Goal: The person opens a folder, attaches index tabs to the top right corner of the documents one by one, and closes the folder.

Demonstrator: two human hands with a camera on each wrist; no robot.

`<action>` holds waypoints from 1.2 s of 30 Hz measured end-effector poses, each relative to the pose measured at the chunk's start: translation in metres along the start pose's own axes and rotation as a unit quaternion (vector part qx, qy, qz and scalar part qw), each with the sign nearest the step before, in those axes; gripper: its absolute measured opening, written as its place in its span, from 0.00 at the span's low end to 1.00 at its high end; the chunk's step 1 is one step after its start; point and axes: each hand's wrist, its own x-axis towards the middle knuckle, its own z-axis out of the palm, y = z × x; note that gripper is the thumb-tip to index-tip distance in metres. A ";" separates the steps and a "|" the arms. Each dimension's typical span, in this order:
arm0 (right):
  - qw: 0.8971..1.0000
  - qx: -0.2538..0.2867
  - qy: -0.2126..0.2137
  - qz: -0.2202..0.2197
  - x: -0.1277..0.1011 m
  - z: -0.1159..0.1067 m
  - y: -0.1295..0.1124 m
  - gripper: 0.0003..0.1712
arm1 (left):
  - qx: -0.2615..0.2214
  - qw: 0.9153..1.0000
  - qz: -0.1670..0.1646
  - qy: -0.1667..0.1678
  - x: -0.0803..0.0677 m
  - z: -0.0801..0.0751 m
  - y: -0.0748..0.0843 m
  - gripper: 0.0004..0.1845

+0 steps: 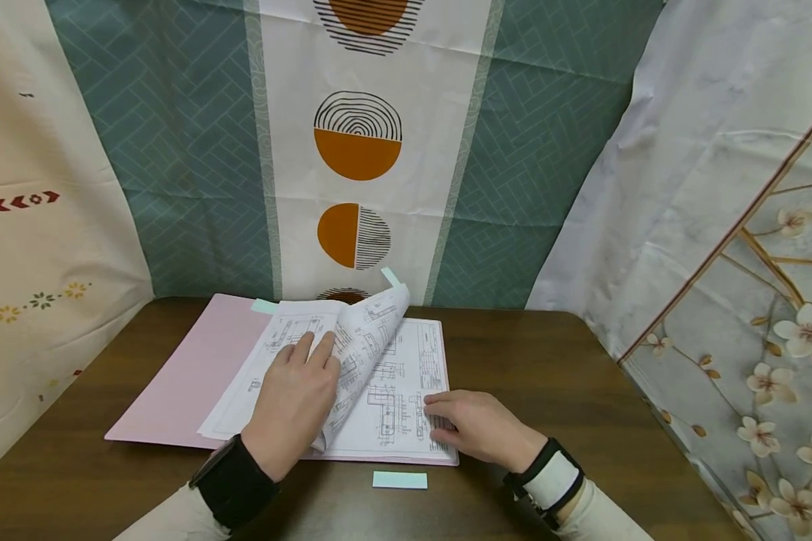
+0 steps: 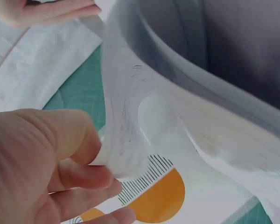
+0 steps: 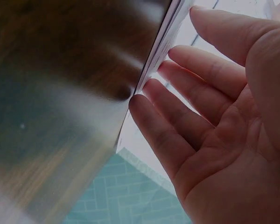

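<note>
While the left hand [image 1: 291, 398] pinches a curled sheet [image 1: 368, 330], the flat-fingered right hand [image 1: 477, 428] presses the stack [image 1: 399, 391].

Bare tabletop [image 1: 582, 376] lies open right of the right hand [image 1: 477, 428]. A sticky note [image 1: 400, 480] lies between both wrists; curtains [image 1: 359, 150] close off beyond the hands.

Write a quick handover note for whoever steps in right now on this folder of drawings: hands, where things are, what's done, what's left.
Left hand: holds a turned drawing sheet, bent over mid-flip.
Right hand: fingers flat on the lower right edge of the sheet stack.
The stack lies in an open pink folder on the wooden table. A pale green sticky strip lies loose in front of the folder.
Done: several sheets lie turned to the left; green tabs stick out at the top.
Left: probably finishing the flip; the loose strip is not yet placed.
</note>
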 end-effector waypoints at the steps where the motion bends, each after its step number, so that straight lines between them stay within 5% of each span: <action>1: 1.000 0.001 0.000 0.000 0.000 0.000 0.000 0.24 | 0.008 1.000 -0.002 -0.012 -0.002 0.000 -0.001 0.23; 17: 1.000 0.004 0.008 0.007 0.002 0.000 0.001 0.22 | 0.075 0.991 0.031 -0.103 -0.026 -0.002 -0.012 0.26; 20: 1.000 0.002 0.008 0.008 0.002 0.001 0.002 0.22 | 0.056 0.990 0.043 -0.124 -0.028 0.001 -0.012 0.27; 29: 1.000 0.000 0.014 0.001 0.003 0.001 0.002 0.20 | -0.005 0.993 0.055 -0.107 -0.020 0.007 -0.008 0.31; 36: 1.000 0.006 0.013 0.001 0.003 0.002 0.000 0.20 | -0.062 0.979 0.139 -0.134 -0.010 0.014 0.007 0.19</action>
